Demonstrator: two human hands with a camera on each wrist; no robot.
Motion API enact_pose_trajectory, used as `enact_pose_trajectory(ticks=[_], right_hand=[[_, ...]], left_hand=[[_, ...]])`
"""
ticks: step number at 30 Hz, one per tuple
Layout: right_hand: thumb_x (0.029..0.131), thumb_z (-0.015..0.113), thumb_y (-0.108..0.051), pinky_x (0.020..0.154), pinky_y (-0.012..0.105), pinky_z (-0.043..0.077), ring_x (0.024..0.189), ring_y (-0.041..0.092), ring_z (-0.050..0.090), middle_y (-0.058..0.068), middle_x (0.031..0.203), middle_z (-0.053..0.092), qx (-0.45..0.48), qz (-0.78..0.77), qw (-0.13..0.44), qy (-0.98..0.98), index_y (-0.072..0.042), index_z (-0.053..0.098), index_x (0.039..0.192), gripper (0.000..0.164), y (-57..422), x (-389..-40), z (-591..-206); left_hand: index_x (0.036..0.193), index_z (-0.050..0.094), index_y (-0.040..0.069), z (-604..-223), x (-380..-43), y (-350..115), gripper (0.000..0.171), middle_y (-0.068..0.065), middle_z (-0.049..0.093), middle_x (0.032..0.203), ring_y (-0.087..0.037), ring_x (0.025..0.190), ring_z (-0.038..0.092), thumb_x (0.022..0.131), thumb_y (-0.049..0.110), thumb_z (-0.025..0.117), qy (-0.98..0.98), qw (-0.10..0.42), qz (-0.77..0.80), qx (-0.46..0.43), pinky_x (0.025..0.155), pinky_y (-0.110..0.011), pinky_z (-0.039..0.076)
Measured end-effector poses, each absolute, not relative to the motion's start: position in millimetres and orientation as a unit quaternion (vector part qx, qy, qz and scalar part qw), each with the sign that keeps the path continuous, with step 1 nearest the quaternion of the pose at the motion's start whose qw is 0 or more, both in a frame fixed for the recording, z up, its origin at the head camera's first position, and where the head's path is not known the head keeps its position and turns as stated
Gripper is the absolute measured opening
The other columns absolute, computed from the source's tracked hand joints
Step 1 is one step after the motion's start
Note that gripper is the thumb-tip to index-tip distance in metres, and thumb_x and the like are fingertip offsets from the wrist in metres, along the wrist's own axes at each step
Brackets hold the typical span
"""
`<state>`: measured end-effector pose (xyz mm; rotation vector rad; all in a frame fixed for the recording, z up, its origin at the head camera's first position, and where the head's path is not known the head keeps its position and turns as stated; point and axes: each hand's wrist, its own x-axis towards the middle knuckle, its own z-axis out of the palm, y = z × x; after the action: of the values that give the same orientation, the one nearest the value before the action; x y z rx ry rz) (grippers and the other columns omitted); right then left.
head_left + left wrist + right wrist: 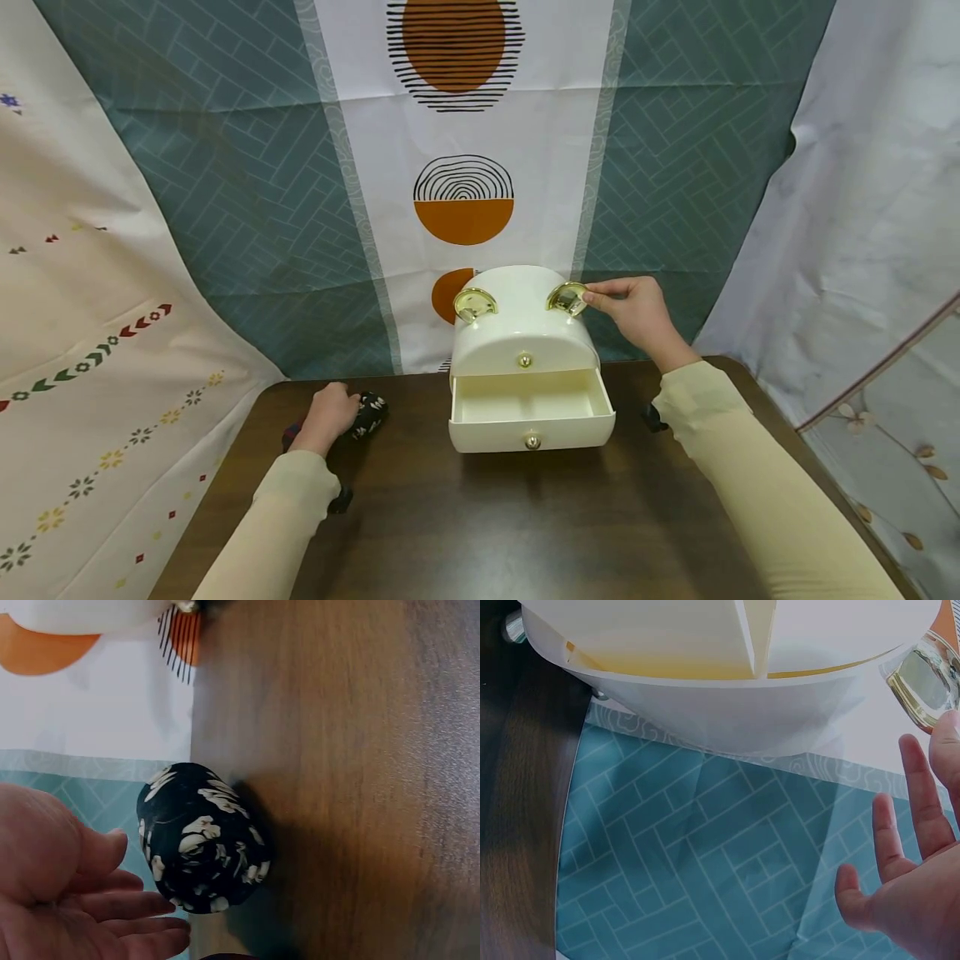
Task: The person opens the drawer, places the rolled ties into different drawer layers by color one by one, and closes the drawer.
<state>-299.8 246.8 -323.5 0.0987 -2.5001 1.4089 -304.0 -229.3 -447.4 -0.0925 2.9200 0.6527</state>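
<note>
A cream-white box (517,325) with a rounded top and two drawers stands at the back of the table. Its lower drawer (532,435) is pulled out and bare inside; the upper one is closed. Two gold shell-shaped handles sit on top, a left one (475,305) and a right one (922,682). My right hand (637,312) pinches the right handle between thumb and forefinger, the other fingers spread. My left hand (82,900) is beside a rolled black cloth with white flowers (202,844), its fingers loosely extended and fingertips right at the roll.
A dark red and blue item (291,435) lies partly hidden by the left hand. The brown wooden table (517,533) reaches back to a hanging teal and white cloth (240,167). Pale curtains hang on the left (112,333) and right (862,208).
</note>
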Motion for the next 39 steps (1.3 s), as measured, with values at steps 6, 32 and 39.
enact_pose_trajectory(ticks=[6,32,39], right_hand=[[0.081,0.072,-0.035,0.090,0.045,0.050,0.113,0.025,0.059,0.013,0.107,0.070,0.035,0.488,0.136,-0.862,-0.011,0.073,0.104,0.033,246,-300,-323],[0.081,0.071,-0.035,0.090,0.045,0.050,0.112,0.026,0.059,0.013,0.107,0.070,0.036,0.482,0.138,-0.865,-0.009,0.073,0.104,0.035,246,-300,-322],[0.081,0.072,-0.035,0.090,0.044,0.050,0.111,0.025,0.060,0.013,0.107,0.070,0.037,0.480,0.142,-0.865,-0.009,0.073,0.104,0.035,245,-300,-323]], left_hand=[[0.118,0.057,-0.010,-453,-304,-232,0.041,-0.030,0.056,0.121,-0.047,0.112,0.051,0.096,0.022,0.047,0.977,0.069,0.201,-0.023,0.088,-0.051,0.047],[0.093,0.060,-0.003,-450,-294,-216,0.057,-0.016,0.058,0.086,-0.023,0.065,0.054,0.072,0.048,0.076,0.953,0.135,0.266,-0.053,0.052,-0.031,0.045],[0.068,0.045,0.009,-452,-289,-209,0.052,-0.004,0.044,0.060,-0.022,0.054,0.052,0.068,0.048,0.079,0.953,0.125,0.268,-0.065,0.049,-0.032,0.047]])
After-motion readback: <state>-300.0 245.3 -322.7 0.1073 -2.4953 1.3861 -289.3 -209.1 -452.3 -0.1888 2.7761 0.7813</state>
